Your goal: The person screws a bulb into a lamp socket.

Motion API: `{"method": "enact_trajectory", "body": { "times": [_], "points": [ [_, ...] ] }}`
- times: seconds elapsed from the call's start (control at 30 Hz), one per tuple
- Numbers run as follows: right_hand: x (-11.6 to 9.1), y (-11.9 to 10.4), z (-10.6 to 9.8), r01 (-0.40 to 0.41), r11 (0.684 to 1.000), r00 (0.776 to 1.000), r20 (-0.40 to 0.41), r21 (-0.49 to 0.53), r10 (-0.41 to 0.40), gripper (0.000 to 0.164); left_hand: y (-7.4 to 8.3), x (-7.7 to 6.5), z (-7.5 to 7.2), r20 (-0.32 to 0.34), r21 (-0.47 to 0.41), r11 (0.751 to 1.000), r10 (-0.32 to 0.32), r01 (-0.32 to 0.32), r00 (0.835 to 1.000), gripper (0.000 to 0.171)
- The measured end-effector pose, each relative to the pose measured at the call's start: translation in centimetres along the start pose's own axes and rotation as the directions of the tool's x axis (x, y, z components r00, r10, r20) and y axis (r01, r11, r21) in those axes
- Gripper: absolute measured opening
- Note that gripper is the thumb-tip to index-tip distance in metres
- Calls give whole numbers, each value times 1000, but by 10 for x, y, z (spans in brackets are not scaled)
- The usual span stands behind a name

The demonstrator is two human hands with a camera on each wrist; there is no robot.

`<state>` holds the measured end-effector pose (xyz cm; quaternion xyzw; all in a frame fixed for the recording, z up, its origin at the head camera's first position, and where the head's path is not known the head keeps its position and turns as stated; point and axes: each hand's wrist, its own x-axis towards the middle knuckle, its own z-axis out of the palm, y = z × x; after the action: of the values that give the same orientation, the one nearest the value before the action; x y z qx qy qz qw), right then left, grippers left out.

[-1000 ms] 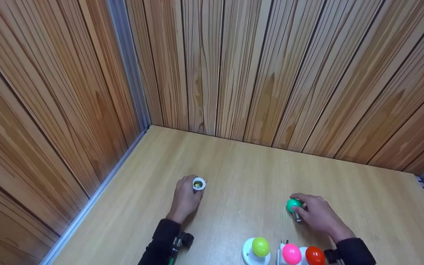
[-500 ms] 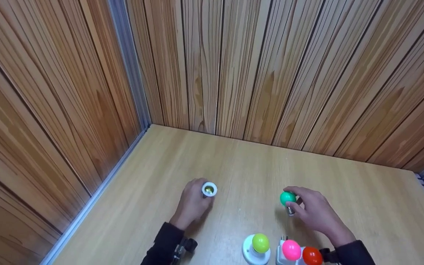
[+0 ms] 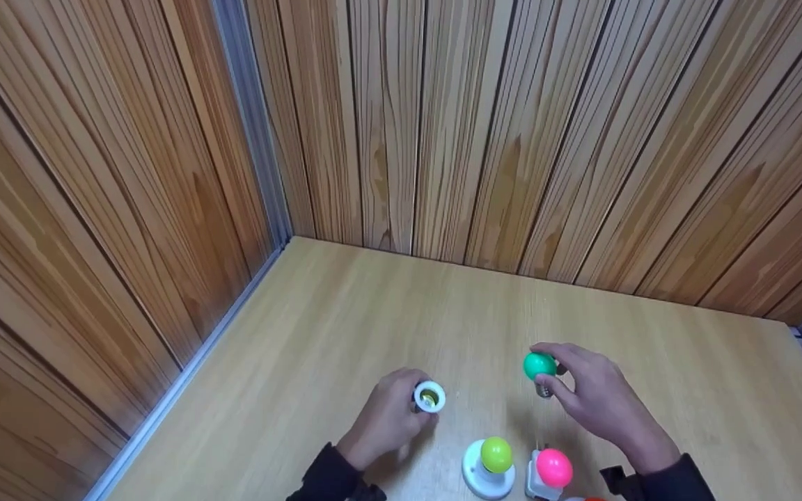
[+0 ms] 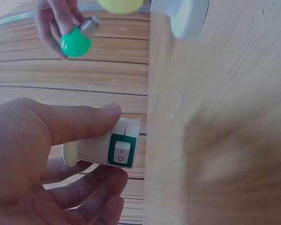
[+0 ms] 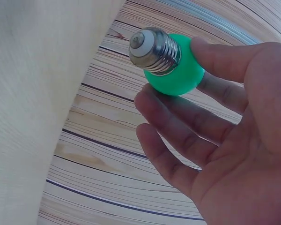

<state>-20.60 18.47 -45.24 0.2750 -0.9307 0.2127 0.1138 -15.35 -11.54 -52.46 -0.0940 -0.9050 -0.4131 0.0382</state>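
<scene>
My left hand (image 3: pixel 390 414) grips a white bulb socket (image 3: pixel 429 396) whose round mouth faces up, with metal showing inside. In the left wrist view a rocker switch (image 4: pixel 122 152) in a green frame shows on the socket's side, and the thumb and fingers lie on either side of its body. A green light bulb (image 3: pixel 539 365) is pinched by the thumb and fingers of my right hand (image 3: pixel 596 400), its screw base pointing down. In the right wrist view the threaded metal base (image 5: pixel 154 51) is bare and in plain sight. Bulb and socket are apart, both held above the table.
At the front of the wooden table (image 3: pixel 345 306) stands a yellow-green bulb (image 3: pixel 496 454) in a round white base (image 3: pixel 474 473). Beside it a pink bulb (image 3: pixel 554 467) sits on a white plug-in holder (image 3: pixel 535 485). An orange-red bulb is mostly cut off below. Wood-panelled walls (image 3: pixel 512 139) enclose the back and left.
My left hand has carried the socket to the right and nearer. My right hand has raised the green bulb and shifted slightly left, bringing the two closer together.
</scene>
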Motion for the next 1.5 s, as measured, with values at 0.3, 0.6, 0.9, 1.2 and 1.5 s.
{"method": "enact_trajectory", "body": {
  "times": [0.3,0.6,0.9,1.2,1.5],
  "points": [
    [-4,-33,-14,136,990,980,-140,-27,-138,44,-4,-15,8,55,0,999,-33,33,998,32],
    [-15,-78,-5,125,992,987,-107,15,-123,44,-6,-23,11,141,-20,994,-105,109,984,34],
    [-23,-100,32,203,974,975,-107,104,-192,43,-10,-26,20,158,-28,996,-79,84,984,32],
    [-26,-107,69,331,936,942,-99,119,-321,39,-11,-32,30,65,80,995,55,-60,996,25],
    [-30,-107,88,337,940,940,-69,54,-333,39,-9,-34,31,75,85,995,42,-49,996,29]
  ]
}}
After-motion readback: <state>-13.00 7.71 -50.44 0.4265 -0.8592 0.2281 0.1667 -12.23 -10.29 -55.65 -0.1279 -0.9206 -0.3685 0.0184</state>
